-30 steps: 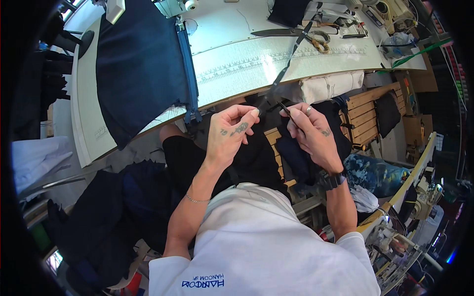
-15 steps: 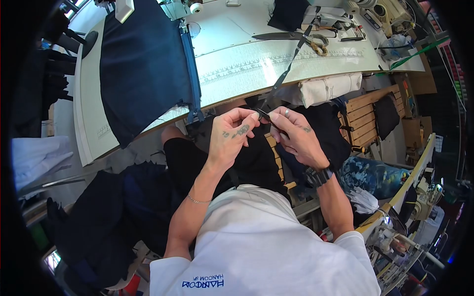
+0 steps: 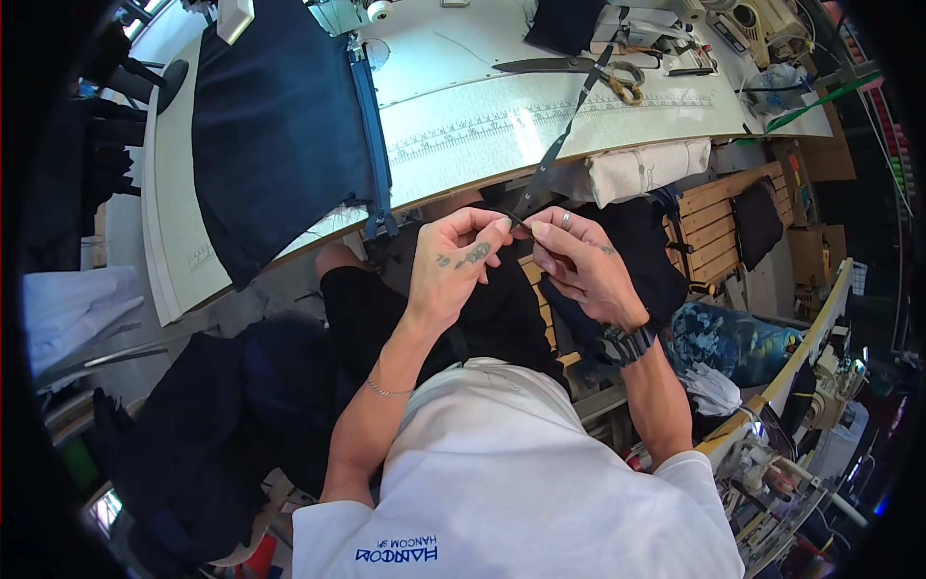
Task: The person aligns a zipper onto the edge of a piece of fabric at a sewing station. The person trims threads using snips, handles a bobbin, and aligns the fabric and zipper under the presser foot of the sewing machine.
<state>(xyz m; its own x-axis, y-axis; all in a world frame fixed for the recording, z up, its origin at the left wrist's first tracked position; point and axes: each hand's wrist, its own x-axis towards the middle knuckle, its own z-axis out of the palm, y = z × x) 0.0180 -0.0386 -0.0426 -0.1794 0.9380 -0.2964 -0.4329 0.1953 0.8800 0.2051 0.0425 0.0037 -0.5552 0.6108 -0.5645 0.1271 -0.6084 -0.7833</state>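
My left hand [image 3: 453,262] and my right hand [image 3: 588,265] meet above my lap, just off the table's front edge. Fingertips of both pinch the end of a narrow black printed tape [image 3: 554,152]. From there the tape runs up over the table edge and across the scissors. Exactly how its end is folded between my fingers is too small to tell. A navy fabric panel [image 3: 275,145] with a zipper [image 3: 370,145] along its right side lies on the table, left of my hands. The large scissors [image 3: 545,66] have wrapped handles and rest farther back.
The white sewing table [image 3: 453,104] carries a printed ruler. Part of a sewing machine [image 3: 336,15] stands at its back. A dark cloth piece [image 3: 562,24] and small tools lie near the scissors. A white cloth bundle [image 3: 644,174] sits under the front edge, beside a slatted wooden bench [image 3: 728,220].
My right hand has shifted slightly right and turned a little, its fingers still pinching the tape. The tape's printed face now shows wider just above my fingers. My left hand has barely moved.
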